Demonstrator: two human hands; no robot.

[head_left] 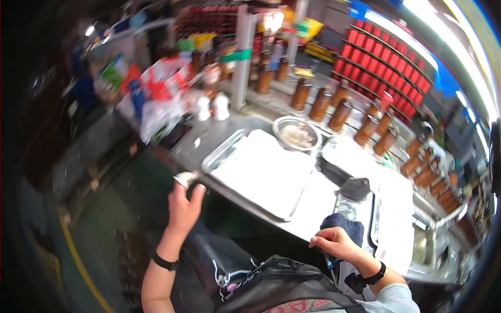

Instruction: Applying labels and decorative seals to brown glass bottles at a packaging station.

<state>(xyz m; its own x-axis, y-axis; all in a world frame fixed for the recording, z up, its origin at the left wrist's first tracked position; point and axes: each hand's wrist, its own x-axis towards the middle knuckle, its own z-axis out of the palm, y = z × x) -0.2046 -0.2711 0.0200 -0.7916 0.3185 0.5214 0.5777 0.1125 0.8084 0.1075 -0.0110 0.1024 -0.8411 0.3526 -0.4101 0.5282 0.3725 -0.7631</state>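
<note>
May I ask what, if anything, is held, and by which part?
Cannot tell: the left hand has something whitish at its fingertips; the right hand hides its grip.

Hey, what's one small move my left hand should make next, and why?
Probably ease the left hand rightward to the tray: it hangs off to the tray's left, thumb apart from fingers, while the right hand is by the dark blue fabric.

Looks like a workshop or small factory floor, judging by the rack of red bins, strip lights overhead and a yellow line marked along the dark green floor. Fits, too, with a long metal worktop, a broad tray, rows of brown bottles and a sink.
</note>
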